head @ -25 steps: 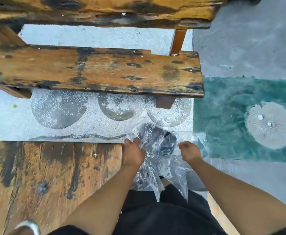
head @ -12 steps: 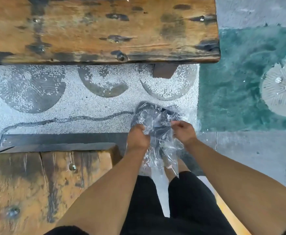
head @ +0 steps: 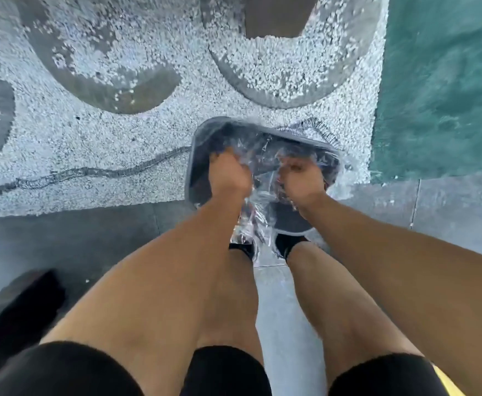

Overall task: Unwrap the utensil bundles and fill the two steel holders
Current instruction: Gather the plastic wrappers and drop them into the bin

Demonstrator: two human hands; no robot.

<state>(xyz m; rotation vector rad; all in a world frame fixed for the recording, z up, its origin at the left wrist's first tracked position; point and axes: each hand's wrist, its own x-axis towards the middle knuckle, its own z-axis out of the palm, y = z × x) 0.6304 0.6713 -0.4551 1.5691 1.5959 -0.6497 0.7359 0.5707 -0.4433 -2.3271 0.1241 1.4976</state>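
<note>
Both hands (head: 265,178) clutching plastic wrap (head: 258,215)

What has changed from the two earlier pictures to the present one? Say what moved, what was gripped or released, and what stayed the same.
The person bent lower: the wooden benches have left the view and the pebbled floor fills it. Both hands carried the clear plastic wrap down into a grey bin, which was not seen clearly before. Unchanged: the left hand and right hand both keep their grip on the wrap; nothing was released.
</note>
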